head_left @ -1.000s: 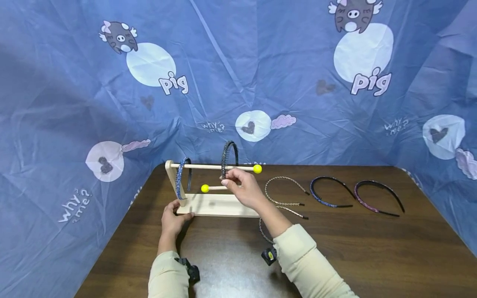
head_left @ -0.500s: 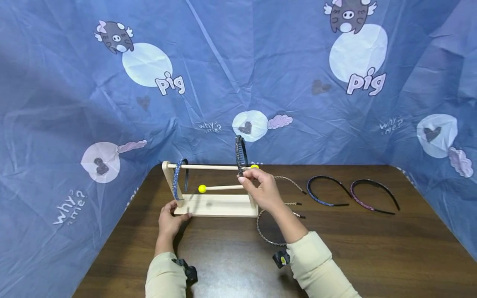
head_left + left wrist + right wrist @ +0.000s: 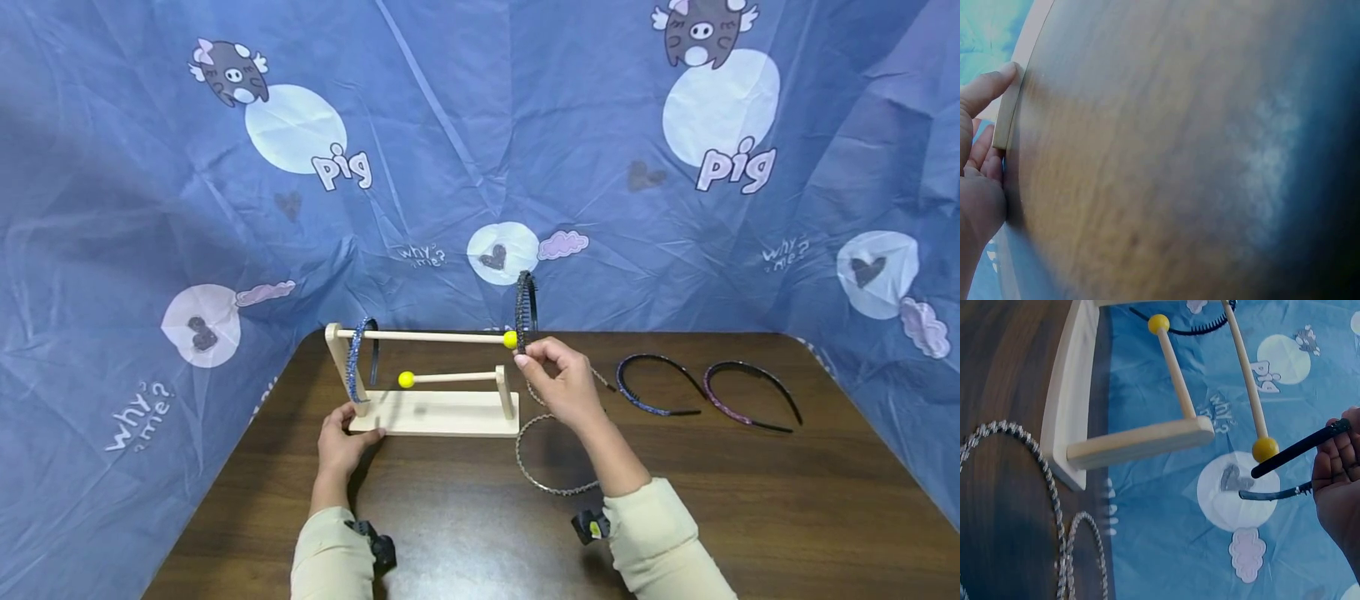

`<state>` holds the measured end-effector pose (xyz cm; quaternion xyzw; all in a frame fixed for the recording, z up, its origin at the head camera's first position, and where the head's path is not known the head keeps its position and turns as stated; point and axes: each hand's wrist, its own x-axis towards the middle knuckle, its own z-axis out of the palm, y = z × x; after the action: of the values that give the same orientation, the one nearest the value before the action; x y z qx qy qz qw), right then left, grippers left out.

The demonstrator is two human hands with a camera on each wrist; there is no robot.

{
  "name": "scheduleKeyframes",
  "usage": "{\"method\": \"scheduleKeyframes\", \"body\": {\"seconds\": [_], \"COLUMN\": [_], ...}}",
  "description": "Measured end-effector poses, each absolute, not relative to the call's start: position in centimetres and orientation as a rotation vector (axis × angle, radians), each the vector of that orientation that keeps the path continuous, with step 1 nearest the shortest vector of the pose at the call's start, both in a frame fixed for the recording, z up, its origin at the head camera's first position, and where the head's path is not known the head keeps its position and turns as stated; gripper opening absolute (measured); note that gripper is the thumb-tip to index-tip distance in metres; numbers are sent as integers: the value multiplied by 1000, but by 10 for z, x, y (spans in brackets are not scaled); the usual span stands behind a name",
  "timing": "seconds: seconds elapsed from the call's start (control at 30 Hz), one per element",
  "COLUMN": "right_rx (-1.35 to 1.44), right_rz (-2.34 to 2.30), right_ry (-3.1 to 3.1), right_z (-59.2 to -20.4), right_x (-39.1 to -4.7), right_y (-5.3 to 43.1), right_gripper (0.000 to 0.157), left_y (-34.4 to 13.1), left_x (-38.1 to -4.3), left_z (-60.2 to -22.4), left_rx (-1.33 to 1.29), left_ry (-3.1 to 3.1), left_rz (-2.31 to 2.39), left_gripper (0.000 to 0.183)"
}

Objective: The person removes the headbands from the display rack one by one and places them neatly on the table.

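— Holding what, in the right hand (image 3: 561,382)?
— Pinching, between thumb and fingers, a black, arched, toothed headband (image 3: 524,312), near its lower end. Raised above the table, close beside the round yellow ball (image 3: 511,339) at the tip of the long pale wooden rod (image 3: 435,337). Touching it or not: cannot tell.
— And with the left hand (image 3: 343,450)?
— Gripping the nearest end of a pale wooden stand (image 3: 431,414), thumb on the front edge.
— Carrying what, on this stand?
— On the long rod, above the left hand, a glittery blue arched headband (image 3: 356,367), hanging.
— And about the right hand?
— On the brown wooden table (image 3: 450,517), partly covered by hand and forearm, two braided silvery-beige headbands (image 3: 558,492). Farther to its right, lying flat, a blue-and-black headband (image 3: 634,398), then a purple-and-black headband (image 3: 723,407).
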<state>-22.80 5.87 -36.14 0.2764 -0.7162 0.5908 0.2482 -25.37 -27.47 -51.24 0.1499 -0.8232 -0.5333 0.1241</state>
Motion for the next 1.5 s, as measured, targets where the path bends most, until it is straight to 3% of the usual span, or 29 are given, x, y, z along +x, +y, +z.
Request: {"method": "scheduleKeyframes", "body": {"seconds": [0.9,1.5], "right_rx": [599,555], "right_rz": [1759,1572], "right_ry": [-1890,-2079], "right_z": [-384,-402], "right_x": [-206,-186], "right_y": [115,141], "right_gripper": [6,10], "left_y": [-274,-274], "left_x": [-252,-252], "left_z": [-512,-513], "left_rx": [429,439], "left_ry": [-2412,-2413], "left_rz": [-1546,-1550], "left_gripper": [70,70]}}
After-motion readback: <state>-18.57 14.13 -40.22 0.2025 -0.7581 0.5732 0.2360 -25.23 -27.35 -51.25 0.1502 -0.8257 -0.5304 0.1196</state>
